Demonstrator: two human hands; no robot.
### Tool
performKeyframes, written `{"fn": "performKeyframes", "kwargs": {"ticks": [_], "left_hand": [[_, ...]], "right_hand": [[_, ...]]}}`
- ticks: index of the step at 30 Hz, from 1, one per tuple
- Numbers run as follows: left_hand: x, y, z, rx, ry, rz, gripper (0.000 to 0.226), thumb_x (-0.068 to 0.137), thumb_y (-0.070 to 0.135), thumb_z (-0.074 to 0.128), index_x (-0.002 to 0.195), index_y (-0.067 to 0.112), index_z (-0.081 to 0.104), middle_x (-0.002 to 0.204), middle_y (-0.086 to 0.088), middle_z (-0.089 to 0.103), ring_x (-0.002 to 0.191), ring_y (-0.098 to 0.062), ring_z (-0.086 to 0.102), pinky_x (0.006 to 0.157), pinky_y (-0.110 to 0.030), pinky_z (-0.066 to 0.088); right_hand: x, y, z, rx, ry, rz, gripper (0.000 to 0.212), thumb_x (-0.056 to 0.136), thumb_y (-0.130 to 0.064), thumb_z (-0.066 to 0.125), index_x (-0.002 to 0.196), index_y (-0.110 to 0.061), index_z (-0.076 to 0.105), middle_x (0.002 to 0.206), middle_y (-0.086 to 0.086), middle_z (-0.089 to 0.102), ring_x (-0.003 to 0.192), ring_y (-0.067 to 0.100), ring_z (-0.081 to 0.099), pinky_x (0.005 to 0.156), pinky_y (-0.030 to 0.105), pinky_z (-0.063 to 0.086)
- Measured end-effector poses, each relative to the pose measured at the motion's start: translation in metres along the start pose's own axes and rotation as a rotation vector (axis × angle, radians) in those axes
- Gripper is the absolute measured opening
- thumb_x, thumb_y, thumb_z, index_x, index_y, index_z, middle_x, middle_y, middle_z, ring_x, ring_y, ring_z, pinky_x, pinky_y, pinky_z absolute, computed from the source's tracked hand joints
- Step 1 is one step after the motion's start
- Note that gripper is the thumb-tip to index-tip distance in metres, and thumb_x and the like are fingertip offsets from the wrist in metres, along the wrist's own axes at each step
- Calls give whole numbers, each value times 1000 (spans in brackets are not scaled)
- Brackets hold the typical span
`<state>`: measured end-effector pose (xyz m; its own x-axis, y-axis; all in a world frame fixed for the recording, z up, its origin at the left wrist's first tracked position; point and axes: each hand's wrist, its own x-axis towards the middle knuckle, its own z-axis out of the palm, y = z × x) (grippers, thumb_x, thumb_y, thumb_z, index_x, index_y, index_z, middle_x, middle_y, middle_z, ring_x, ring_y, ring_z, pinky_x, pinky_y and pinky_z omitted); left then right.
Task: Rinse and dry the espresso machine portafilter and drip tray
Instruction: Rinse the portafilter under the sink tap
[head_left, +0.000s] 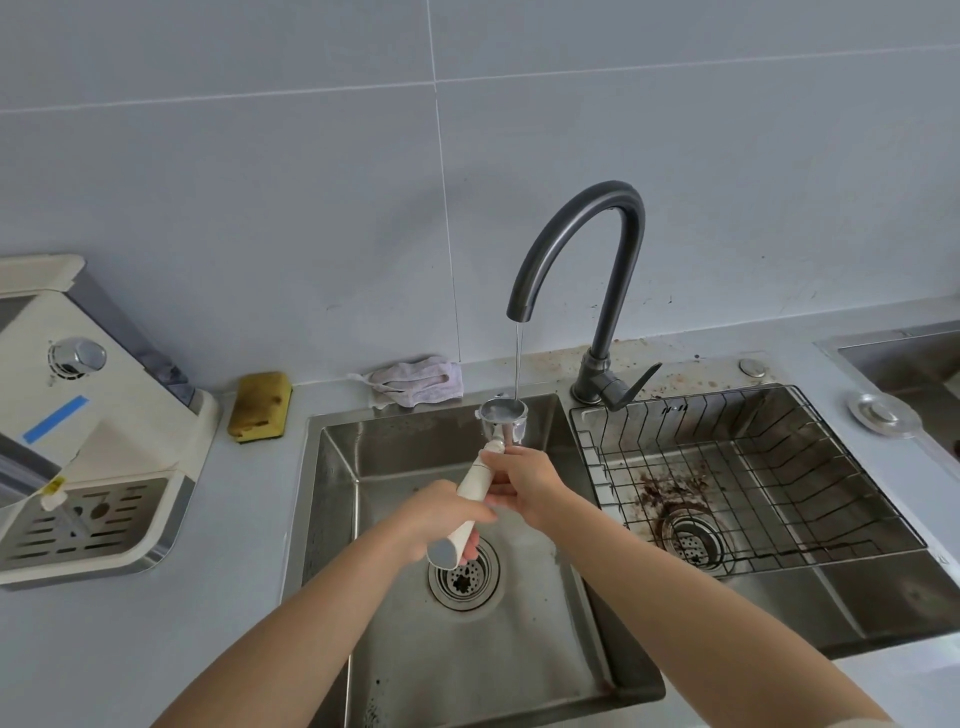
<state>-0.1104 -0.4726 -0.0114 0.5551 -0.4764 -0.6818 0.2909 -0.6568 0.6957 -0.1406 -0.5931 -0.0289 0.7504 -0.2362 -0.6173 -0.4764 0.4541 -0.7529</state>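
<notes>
Rinsing: left grip (447, 514) and right grip (524, 483) both wrap the cream-handled steel portafilter (503, 414), basket under the dark curved tap (576, 249) stream near the steel sink (405, 447) back edge; next, probably tip it empty

Cream-handled portafilter (475, 480) under tap stream (517, 358); slotted drip tray (88, 519) in machine (111, 415)
</notes>
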Motion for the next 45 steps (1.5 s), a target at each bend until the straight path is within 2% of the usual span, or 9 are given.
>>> {"fn": "performKeyframes", "kwargs": {"ticks": [6,10,14,19,21,30,36,40,45], "left_hand": [[-2,-4,10,-315,-106,-35,19,86,5,58,103,1,52,58,-9,52,36,-12,52,39,-20,45],[1,-8,18,-432,-158,-20,37,86,3,57,121,-3,47,54,-7,55,38,-12,52,41,-21,45],[3,-7,25,-470,-199,23,20,86,1,55,106,2,54,55,-6,54,41,-13,51,43,-22,45],[12,-11,34,-435,-193,90,39,85,-1,55,123,1,47,63,-8,51,43,-16,52,45,-26,47],[15,-10,35,-407,-183,125,34,85,-2,56,118,7,51,65,-8,50,43,-16,52,47,-27,47],[25,-9,35,-171,-26,237,42,82,1,60,120,13,49,66,-4,51,44,-13,52,49,-26,45],[30,-8,35,-91,119,255,38,82,5,62,116,14,48,78,-1,54,48,-13,52,47,-22,44],[31,-9,33,-76,188,254,29,81,6,62,103,18,46,72,1,51,48,-14,50,48,-22,43],[28,-10,29,-145,159,248,28,80,-1,58,99,17,47,65,-5,49,44,-15,47,42,-23,41]], "right_hand": [[-2,0,-7,-77,74,-28,26,84,-10,66,106,-1,56,73,10,61,56,17,61,39,19,47],[-5,-2,-12,-114,93,-67,31,82,-13,69,109,-4,55,74,8,61,55,14,60,41,18,48],[-3,-2,-18,-129,112,-110,42,81,-15,70,118,-6,53,82,6,63,63,14,63,47,18,51],[2,-2,-24,-137,119,-174,54,81,-14,70,130,-10,48,100,8,64,75,15,64,56,21,54],[3,-2,-25,-121,99,-200,55,82,-12,68,132,-10,47,107,10,62,76,15,64,56,20,53],[7,-7,-27,-87,21,-240,46,89,-6,58,132,-16,49,90,11,58,74,16,61,62,22,53],[12,-11,-27,-33,-26,-224,40,91,-1,53,129,-11,50,87,8,59,80,19,60,79,33,53],[14,-12,-24,-25,-41,-211,40,91,-1,52,129,-12,49,90,8,60,80,19,61,72,30,54],[13,-14,-23,-37,-32,-199,32,91,-5,55,121,-13,50,86,3,61,74,17,61,63,26,50]]}}
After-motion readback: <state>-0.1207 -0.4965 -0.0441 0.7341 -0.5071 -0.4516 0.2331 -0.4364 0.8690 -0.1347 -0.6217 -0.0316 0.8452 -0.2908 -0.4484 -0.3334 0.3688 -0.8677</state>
